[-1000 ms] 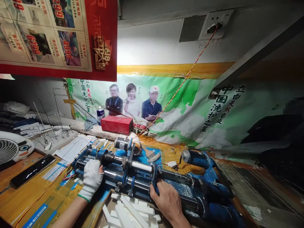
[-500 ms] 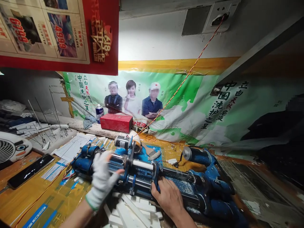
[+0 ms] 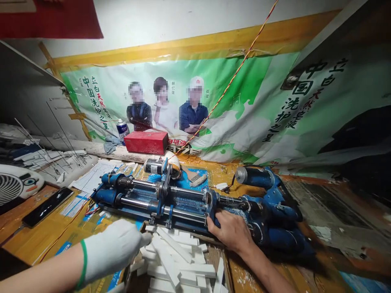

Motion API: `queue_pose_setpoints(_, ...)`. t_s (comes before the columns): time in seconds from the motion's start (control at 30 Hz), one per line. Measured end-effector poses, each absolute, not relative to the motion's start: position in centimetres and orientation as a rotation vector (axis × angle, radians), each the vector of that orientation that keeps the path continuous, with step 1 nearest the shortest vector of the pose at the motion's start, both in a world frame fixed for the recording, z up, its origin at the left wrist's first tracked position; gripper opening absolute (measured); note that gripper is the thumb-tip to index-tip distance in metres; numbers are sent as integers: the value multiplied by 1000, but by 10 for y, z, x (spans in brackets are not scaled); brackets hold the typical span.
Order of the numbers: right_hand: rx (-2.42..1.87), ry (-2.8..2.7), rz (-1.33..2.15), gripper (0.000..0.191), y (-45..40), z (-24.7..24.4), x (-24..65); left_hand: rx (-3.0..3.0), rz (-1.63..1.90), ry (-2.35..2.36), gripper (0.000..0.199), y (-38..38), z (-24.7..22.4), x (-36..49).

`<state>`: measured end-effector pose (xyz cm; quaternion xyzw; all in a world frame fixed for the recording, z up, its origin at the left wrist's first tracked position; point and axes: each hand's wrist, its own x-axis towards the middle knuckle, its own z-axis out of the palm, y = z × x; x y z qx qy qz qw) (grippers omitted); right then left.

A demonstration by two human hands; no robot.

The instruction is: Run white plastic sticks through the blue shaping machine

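Note:
A blue lathe-like machine [image 3: 183, 199] with parallel steel rods lies across the bench. My right hand [image 3: 233, 230], bare, is closed round the lower part of its upright blue bracket [image 3: 212, 201]. Between this bracket and the middle blue plate, no white piece shows. My left hand [image 3: 114, 248], in a white glove with a green cuff, is low in front of the machine. Its fingers curl down at the left edge of a pile of white strips [image 3: 171, 260]; what they hold, if anything, is hidden.
Behind the machine lie a brush [image 3: 195, 177] and a small motor [image 3: 154, 166]. A red box [image 3: 146, 142] and a spray can [image 3: 122, 131] stand further back. On the left are a phone [image 3: 47, 206] and a fan [image 3: 18, 185]. A twisted cord [image 3: 227, 87] hangs across the poster.
My left hand has come down from the machine to the white strips. The white piece has left the machine. My right hand and the bracket have shifted right. The view has tilted down.

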<state>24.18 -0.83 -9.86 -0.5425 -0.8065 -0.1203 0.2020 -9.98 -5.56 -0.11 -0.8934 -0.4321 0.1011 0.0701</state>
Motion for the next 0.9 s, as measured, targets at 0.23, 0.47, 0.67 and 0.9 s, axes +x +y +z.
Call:
queue_pose_setpoints(0.23, -1558, -2242, -314, 31, -13, -92, 235, -2590, 375, -1154, 27, -42, -87, -51)
queue_pose_setpoints(0.47, -1549, -2230, -310, 29, -13, -93, 236, -2609, -586, -691, 26, -10, -44, -43)
queue_pose_setpoints(0.67, -1562, -2214, -216, 23, -17, -90, 237, -2441, -700, -733, 29, 43, -25, -18)
queue_pose_setpoints(0.9, -1591, -2174, -166, 19, -16, -89, 223, -2471, -372, -794, 26, 52, -31, -17)
